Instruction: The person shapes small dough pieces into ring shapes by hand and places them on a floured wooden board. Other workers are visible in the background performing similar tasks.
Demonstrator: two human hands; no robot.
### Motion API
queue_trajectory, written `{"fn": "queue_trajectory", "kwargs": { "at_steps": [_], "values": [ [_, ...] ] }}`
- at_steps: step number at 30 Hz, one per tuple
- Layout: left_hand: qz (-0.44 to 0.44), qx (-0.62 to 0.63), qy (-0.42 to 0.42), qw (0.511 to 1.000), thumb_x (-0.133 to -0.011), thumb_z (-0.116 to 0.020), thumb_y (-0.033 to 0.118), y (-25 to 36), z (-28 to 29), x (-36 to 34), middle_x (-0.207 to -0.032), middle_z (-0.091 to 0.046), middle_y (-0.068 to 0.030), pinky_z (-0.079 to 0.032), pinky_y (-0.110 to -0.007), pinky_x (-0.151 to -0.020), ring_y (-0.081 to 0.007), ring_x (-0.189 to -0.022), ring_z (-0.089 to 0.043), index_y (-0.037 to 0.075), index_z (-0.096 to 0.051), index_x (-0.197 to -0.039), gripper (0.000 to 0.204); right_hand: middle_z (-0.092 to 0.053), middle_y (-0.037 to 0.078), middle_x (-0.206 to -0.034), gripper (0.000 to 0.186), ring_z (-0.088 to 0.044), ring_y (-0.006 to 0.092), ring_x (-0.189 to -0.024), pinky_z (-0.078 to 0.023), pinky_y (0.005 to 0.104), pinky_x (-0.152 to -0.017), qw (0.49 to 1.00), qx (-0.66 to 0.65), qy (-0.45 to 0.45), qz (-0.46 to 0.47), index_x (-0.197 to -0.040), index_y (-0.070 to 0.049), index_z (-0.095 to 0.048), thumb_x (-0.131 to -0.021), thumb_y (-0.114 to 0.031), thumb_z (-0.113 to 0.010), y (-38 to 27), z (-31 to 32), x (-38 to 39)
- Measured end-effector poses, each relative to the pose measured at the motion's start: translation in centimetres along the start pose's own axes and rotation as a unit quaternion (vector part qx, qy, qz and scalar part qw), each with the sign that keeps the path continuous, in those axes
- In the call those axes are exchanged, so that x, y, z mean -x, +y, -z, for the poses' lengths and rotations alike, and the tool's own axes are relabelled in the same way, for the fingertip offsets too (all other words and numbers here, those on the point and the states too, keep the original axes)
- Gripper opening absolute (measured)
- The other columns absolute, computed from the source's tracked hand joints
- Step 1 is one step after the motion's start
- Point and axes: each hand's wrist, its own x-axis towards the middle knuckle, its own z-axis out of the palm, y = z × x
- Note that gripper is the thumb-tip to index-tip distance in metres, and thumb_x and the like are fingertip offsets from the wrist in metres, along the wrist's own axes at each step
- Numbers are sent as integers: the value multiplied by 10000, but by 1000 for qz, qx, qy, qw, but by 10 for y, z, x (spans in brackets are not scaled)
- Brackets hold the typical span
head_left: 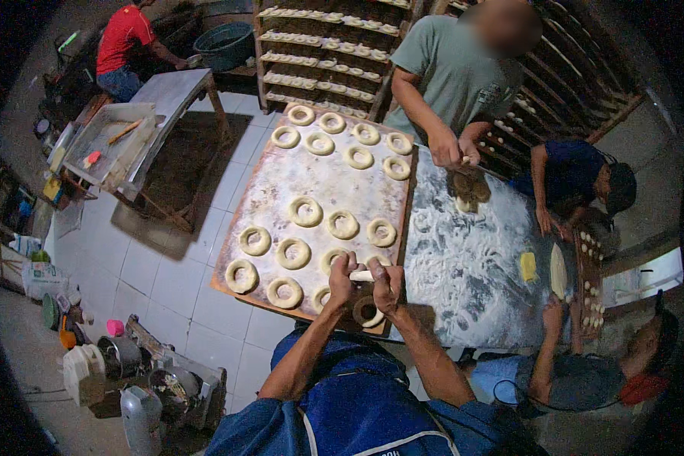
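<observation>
Cut-off white lettering [390, 454] on blue apron [349, 414]

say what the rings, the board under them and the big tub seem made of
Rings: most likely raw dough, pale, soft-looking and matte. Board: probably wood, matte, with a worn brown edge. Tub: perhaps plastic, judging by its even blue-green colour and thin rim; finish unclear.

Premises: a bakery workshop. Evidence noted: dough rings [305, 201] laid out between the far and near edges of a flour-dusted wooden board [281, 178]; a worktable [463, 258] thick with flour along the board's right edge; a rack [261, 76] past the board's far edge, shelves filled with shaped dough; machines [140, 410] with metal bowls beyond its near-left corner; co-workers [456, 83] stationed around the worktable's edges.
</observation>
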Motion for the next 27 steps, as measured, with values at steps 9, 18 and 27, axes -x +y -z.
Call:
{"fn": "queue_trajectory", "kwargs": {
  "at_steps": [9,18,27],
  "values": [
    [-7,143,29,989,-955,-343,302,63,36,-35,-592,-274,17,-351,-307,-528,-151,-532,-341,100,-370,-687,337,-426,155,-532,582,-416,250,-507,-333,409,-527,994,-37,-105,10,-617,18,-462,-886,-492,-386,-16,-61,-37],
    [9,162,-14,987,-895,-385,267,111,76,-72,-547,-376,-181,-357,-396,-501,-345,-514,-435,22,-420,-745,289,-346,95,-490,595,-340,146,-503,-253,388,-472,992,-32,-93,78,-613,18,-408,-908,-491,-321,-19,-117,-68],
    [-39,-48,-68,996,-917,-359,287,132,81,-100,-600,-422,-107,-372,-351,-542,-232,-553,-458,11,-433,-712,352,-394,159,-468,601,-382,266,-424,-311,428,-480,989,-137,-30,-47,-562,23,-419,-897,-472,-359,-12,-146,-82]
  ]
}}
